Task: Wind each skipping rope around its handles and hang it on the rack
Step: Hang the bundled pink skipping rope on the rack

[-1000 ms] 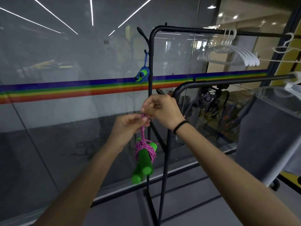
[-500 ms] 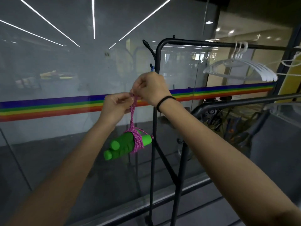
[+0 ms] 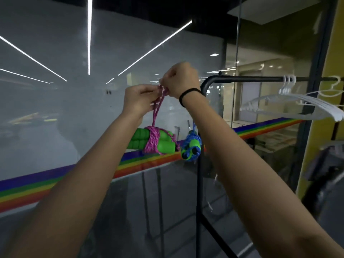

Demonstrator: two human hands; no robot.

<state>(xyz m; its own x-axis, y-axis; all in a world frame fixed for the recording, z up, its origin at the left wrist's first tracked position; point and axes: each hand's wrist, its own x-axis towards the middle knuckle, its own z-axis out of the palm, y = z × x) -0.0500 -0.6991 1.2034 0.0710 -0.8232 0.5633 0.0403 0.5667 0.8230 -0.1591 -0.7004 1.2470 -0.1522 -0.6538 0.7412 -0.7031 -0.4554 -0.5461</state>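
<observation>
Pink rope, wound round its two green handles, hangs in the middle of the frame from a doubled loop that runs up to both hands. Nearest the camera, two bare forearms rise from the lower corners. The left hand pinches the top of the loop, its grip clenched on the cord. The right hand, with a black wristband, is fisted over the same spot, its grip grasping the loop too. I cannot tell whether a hook sits behind that fist, because the fist hides the place.

Just right of the bundle, a blue rope already hangs beside the post of the black rack.

The main risk, as I judge it, is letting go of the loop before it truly catches on a peg. The bundle would then drop to the floor and the winding might loosen. The handles hang tilted and look heavy, so a swing could knock the blue rope or slip a shallow hold. With the peg unseen, the fingers work partly blind.

Farther right, white hangers sit on the rack's top bar. Behind everything stands a glass wall with a rainbow stripe, reflecting ceiling light strips. Past it, at right, are a yellow pillar and a dimly lit room.
</observation>
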